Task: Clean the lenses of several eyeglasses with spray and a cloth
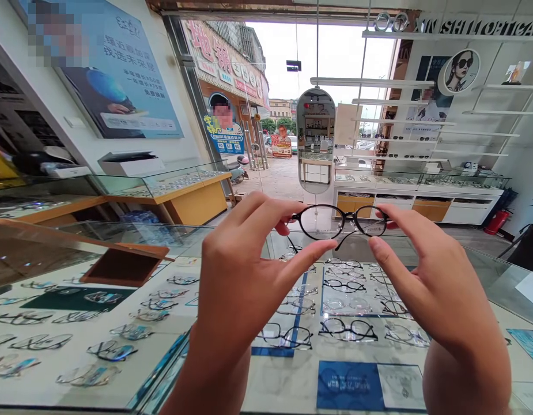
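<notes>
Black round-framed eyeglasses are held up in front of me above the glass display case. My left hand is closed on their left side, fingers at the outer edge and thumb stretched below the left lens. My right hand grips the right rim between fingers and thumb. One temple arm hangs down behind the lenses. Inside the case below lie rows of eyeglasses, among them a black pair and a dark-rimmed pair. A blue and white card lies near the front.
A brown tray rests at the left of the case. Another glass counter stands beyond it. An oval mirror hangs ahead by the open doorway. White shelves and a white cabinet are at the right, with a red fire extinguisher.
</notes>
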{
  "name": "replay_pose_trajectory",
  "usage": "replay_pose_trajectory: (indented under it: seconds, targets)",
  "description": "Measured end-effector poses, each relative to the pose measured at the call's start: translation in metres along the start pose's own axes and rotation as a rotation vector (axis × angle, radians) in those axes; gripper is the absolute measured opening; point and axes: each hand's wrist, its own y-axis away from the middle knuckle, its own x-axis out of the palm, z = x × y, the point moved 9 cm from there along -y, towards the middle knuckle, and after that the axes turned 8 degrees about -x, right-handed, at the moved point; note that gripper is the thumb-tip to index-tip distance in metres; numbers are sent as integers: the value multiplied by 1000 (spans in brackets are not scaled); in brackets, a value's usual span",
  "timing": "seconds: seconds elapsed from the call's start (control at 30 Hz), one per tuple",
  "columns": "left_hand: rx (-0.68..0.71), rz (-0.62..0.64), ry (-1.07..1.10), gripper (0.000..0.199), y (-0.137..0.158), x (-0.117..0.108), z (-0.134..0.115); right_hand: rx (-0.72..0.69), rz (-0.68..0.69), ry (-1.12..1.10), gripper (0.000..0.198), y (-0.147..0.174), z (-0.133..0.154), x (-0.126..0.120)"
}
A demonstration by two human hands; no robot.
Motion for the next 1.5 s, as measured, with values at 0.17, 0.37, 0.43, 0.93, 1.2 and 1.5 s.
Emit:
replay_pose_trajectory:
  seconds: [0.17, 0.37, 0.43, 0.93, 1.2, 1.5]
  targets:
    - [7, 10, -5, 42, 0, 1, 0, 7, 9, 5, 48, 0, 0, 1]
    - [11, 4, -12, 42, 0, 1, 0, 3, 8, 13, 50, 1, 1, 0]
    - [12, 9, -19, 42, 0, 1, 0, 2, 4, 12, 50, 1, 1, 0]
    - [-136, 143, -14, 37, 3, 15, 21, 17, -78, -53, 38, -2, 2, -10]
    - [-237, 145, 23, 43, 7, 21, 37, -49, -183, -12, 35, -5, 15, -20]
    - [-305, 139, 130, 45, 6, 29, 46, -110, -209, 88, 39, -1, 24, -22]
